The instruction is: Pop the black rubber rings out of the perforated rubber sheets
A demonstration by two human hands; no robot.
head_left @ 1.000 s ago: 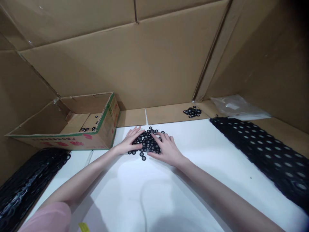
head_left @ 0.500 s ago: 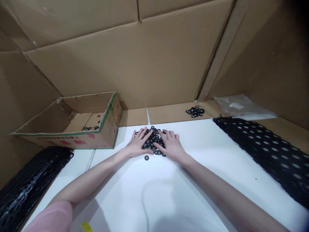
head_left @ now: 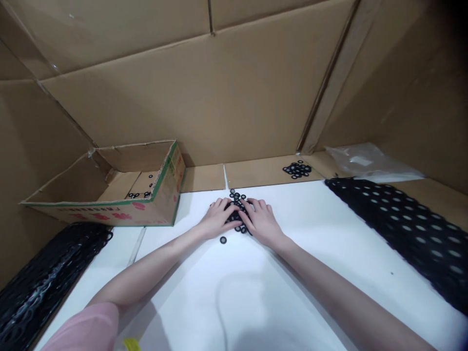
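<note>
A heap of small black rings lies on the white tabletop, between my two hands. My left hand rests against the heap's left side, fingers bent over the rings and thumb apart along the near edge. From the right, my right hand touches the same heap with its fingers apart and slightly curved. Both hands cover part of the rings, and neither lifts any. One loose ring lies flat on the near side of the heap, below my left hand.
An open cardboard box with a few rings inside stands at left. Black rings fill a long strip at the left edge; rows of rings lie at right. A smaller ring pile and a clear plastic bag lie at the back.
My hands have moved closer together, mainly the left one shifting right, and the heap between them is narrower. The fingers are more bent. The loose ring has stayed in place.
</note>
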